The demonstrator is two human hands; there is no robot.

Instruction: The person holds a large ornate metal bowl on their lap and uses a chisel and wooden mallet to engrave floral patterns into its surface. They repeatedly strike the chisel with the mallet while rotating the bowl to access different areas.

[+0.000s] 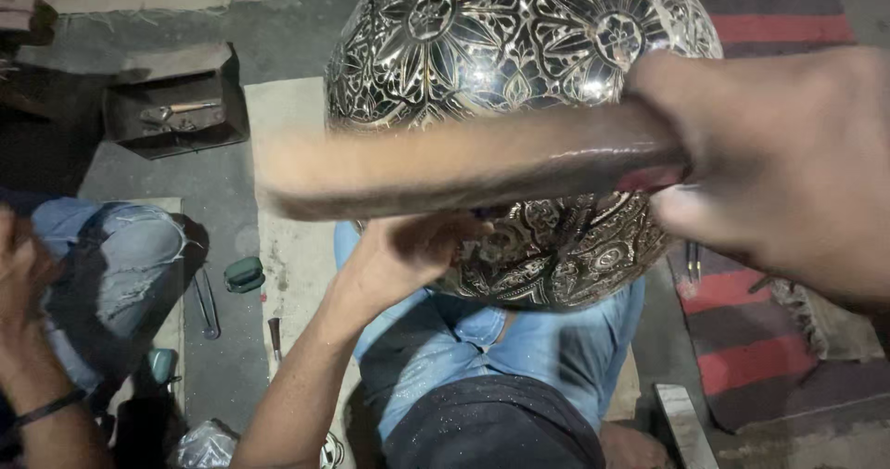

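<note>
A big round metal vessel (519,52) with engraved flower patterns rests over my lap, above my blue jeans (519,339). My right hand (788,163) is closed on a wooden stick (445,168), blurred by motion, that stretches left across the front of the vessel. My left hand (408,247) is pressed against the vessel's lower left side. Its fingers are curled and partly hidden behind the stick, so I cannot tell whether it holds anything.
Another person sits at the left, with a knee in torn jeans (120,256) and a hand (23,265). A dark tool tray (176,107) lies at the back left. A wrench (206,302), a green object (244,274) and a red striped rug (760,339) are on the floor.
</note>
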